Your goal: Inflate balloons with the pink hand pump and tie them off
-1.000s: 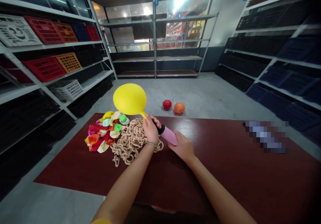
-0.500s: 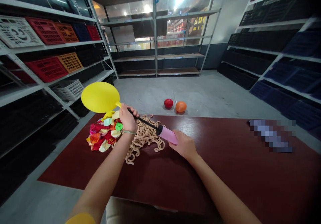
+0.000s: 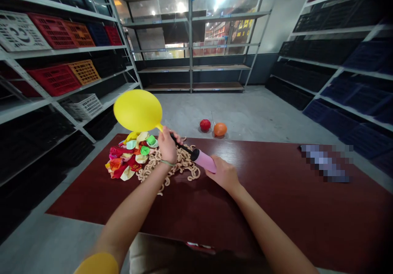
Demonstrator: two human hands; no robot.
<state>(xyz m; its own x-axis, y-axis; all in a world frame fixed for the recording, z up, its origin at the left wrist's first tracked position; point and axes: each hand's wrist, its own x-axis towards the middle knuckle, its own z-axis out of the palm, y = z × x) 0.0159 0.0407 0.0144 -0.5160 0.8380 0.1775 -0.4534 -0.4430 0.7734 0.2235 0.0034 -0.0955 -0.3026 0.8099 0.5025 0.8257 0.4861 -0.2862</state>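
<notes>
A yellow balloon (image 3: 138,110), partly inflated, is on the end of a hand pump. My left hand (image 3: 168,146) is closed around the balloon's neck and the pump's nozzle end. From there a black shaft (image 3: 185,148) runs to the pink pump barrel (image 3: 205,161), which my right hand (image 3: 224,175) grips. The pump is held tilted above the table. Below my left hand lies a heap of beige curled pieces (image 3: 181,163), whose kind I cannot make out. Beside it are several uninflated balloons (image 3: 125,159) in mixed colours.
The dark red table (image 3: 260,208) spans the front. A blurred-out flat object (image 3: 325,163) lies at its right. On the floor beyond sit a red balloon (image 3: 205,125) and an orange balloon (image 3: 220,129). Shelves with crates (image 3: 55,75) stand left, more shelving right.
My left hand has moved right, closer to my right hand, and less black shaft shows between them. The yellow balloon has shifted right and up and looks slightly larger.
</notes>
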